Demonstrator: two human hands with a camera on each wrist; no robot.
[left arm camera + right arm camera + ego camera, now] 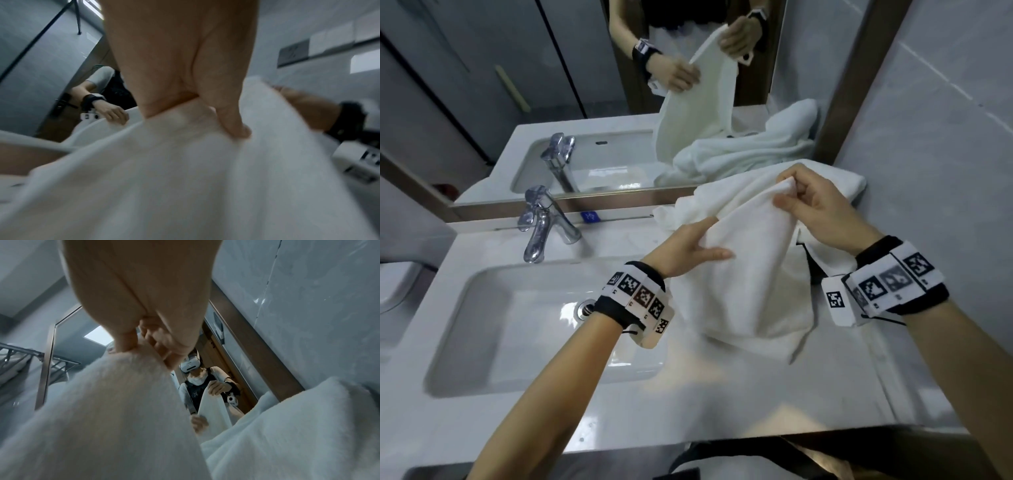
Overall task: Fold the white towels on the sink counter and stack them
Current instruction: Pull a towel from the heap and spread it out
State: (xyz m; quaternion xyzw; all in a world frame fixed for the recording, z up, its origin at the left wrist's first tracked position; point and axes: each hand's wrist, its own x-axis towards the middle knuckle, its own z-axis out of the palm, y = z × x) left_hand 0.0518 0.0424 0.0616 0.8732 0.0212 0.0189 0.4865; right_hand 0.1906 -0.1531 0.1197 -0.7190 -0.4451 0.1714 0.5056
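Note:
A white towel (753, 274) hangs lifted above the sink counter (722, 404), to the right of the basin. My right hand (804, 202) pinches its top corner, thumb and fingers curled on the cloth (115, 386). My left hand (698, 246) grips the towel's left edge lower down, the thumb on the near side and the fingers behind the fabric (185, 170). The towel's lower end rests bunched on the counter. More white towels (835, 178) lie crumpled in a heap behind it, against the mirror and the right wall.
The basin (517, 329) with its drain lies to the left, a chrome faucet (541, 222) behind it. The mirror (585, 85) runs along the back and reflects my hands and the towel. A tiled wall (945, 137) closes the right side.

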